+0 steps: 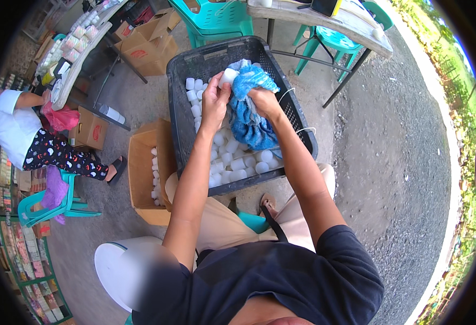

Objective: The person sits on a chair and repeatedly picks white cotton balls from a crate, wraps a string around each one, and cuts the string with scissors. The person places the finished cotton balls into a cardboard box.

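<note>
My left hand (214,107) is closed around a short white cylinder (228,77), fingers on its side. My right hand (265,103) grips a bunched blue-and-white cloth (247,127), whose upper part lies against the cylinder. Both hands are over a black plastic crate (175,111) in front of me. Many loose white cylinders (238,164) lie inside it, and part of the cloth hangs down over them. To the crate's left, a brown cardboard box (135,176) holds more small white cylinders (155,176).
A white-topped table (351,24) stands beyond the crate at right, with green plastic chairs (219,21) nearby. At left, another person (13,124) holds a red bag (60,117) beside a long table. Cardboard boxes (148,46) sit behind; stocked shelves (29,254) line the left.
</note>
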